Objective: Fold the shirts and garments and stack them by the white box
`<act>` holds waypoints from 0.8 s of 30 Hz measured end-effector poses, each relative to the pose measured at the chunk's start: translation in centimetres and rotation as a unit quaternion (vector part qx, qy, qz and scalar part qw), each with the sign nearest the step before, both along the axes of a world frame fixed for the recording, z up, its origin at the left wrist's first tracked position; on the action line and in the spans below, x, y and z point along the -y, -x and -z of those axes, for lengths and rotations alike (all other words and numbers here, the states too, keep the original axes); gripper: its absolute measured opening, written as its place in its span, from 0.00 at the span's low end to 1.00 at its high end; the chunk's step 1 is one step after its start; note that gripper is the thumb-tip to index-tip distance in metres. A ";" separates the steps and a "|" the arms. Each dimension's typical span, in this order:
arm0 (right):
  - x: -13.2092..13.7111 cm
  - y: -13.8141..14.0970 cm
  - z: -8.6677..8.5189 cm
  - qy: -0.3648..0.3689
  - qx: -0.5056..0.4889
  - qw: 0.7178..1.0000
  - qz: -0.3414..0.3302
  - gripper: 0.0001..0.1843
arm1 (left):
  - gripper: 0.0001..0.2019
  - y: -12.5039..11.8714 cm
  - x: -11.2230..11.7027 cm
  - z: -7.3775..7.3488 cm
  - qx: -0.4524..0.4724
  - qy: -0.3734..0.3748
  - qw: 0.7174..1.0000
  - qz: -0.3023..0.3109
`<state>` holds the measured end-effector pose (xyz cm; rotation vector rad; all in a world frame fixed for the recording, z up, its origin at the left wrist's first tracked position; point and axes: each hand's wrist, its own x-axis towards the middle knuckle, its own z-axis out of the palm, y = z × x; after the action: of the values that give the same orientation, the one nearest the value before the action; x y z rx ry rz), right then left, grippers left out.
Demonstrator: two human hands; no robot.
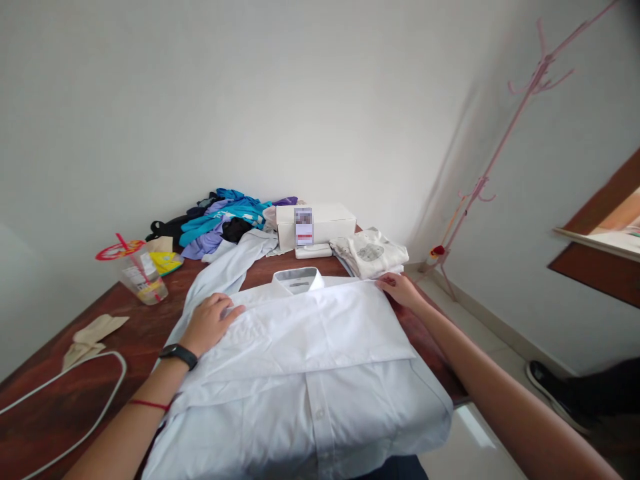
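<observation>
White button-up shirt (320,377) is the closest thing to the camera, filling the bottom middle of the frame. It's lying on a dark reddish-brown table (145,347), collar pointing at the wall, with a broad white flap of cloth folded across the upper front. Lower down you can see the button strip, and that part of the shirt runs out of the bottom of the frame.

Hands are well apart, one on each side of the collar. Left hand (213,323) rests on the shirt at center left, fingers a bit curled; can't tell if it's actually gripping any cloth. That wrist has a black band (179,355) and a red string (150,404). Right hand (397,291) looks pinched onto the top right corner of the folded flap, just beside a stack of folded clothes (373,253).

Behind the collar there's a white box (325,223), with a messy clothes pile (225,223) to its left. Over at center left: a clear plastic cup (145,277) with a red straw, a yellow packet (167,262) beside it, and beige napkins (95,337) plus a white cable (121,373) below. Pink coat rack (500,143) stands upper right, and someone's black shoe (547,387) pokes in at lower right.
</observation>
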<state>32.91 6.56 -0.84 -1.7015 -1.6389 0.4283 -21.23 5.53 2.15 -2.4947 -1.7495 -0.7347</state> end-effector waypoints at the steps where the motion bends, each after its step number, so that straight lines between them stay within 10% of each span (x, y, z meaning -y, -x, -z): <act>1: -0.1 -0.3 0.1 -0.003 -0.010 1.000 -0.010 0.16 | 0.20 0.2 0.1 0.1 0.014 0.004 1.000 0.005; 10: 0.4 -0.8 0.9 -0.016 -0.199 0.980 -0.013 0.20 | 0.19 2.3 0.7 -1.3 0.037 0.065 0.997 0.006; 24: 1.0 2.3 -0.2 -0.031 -0.199 0.975 0.093 0.16 | 0.26 3.9 -0.7 0.3 0.005 -0.080 0.997 0.014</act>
<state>30.58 5.58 -0.64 -1.5837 -1.1817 0.5772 -25.10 6.23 1.88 -2.4183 -1.5928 -0.8524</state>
